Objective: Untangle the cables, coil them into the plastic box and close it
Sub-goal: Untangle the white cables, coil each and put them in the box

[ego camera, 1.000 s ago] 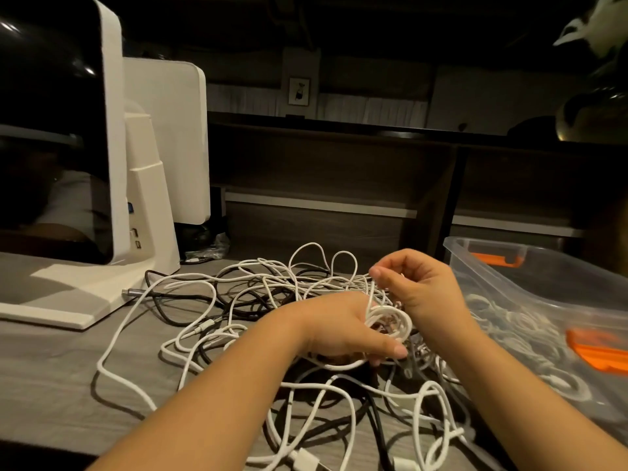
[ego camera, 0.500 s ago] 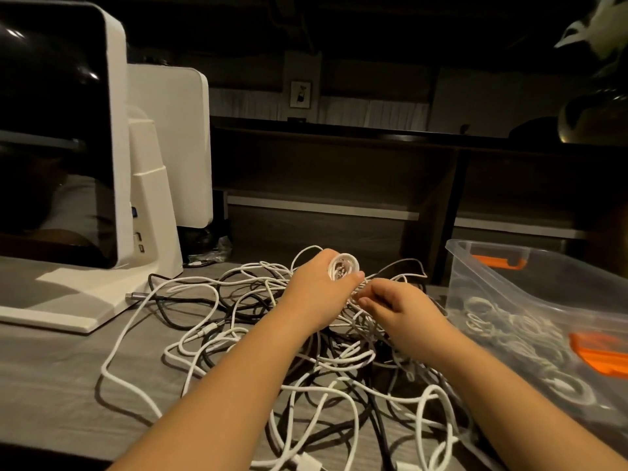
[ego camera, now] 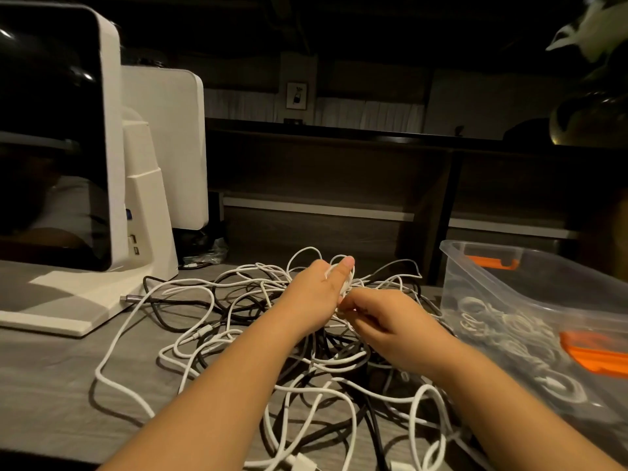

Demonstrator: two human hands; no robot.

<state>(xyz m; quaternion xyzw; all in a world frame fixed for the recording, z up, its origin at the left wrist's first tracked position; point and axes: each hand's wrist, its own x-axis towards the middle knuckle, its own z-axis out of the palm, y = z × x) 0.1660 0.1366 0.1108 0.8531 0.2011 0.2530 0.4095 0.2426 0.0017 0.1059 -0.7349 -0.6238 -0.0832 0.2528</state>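
Gripping small white coil [ego camera: 346, 280] in left hand [ego camera: 314, 300]; pinching its loose strand with right hand [ego camera: 390, 322], touching left; tangled cables [ego camera: 238, 334] sprawling beneath and around both hands, mostly unsorted; plastic box [ego camera: 530, 294] to the right, unlidded, already holding several coils; closing not yet done.

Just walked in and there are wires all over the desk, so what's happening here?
A person is sorting a tangle of white and black cables on the desk. The left hand holds a small coil of white cable, and the right hand pinches the strand right beside it. Much of the pile is not yet untangled. The clear plastic box on the right stands open, with coiled cables already inside.
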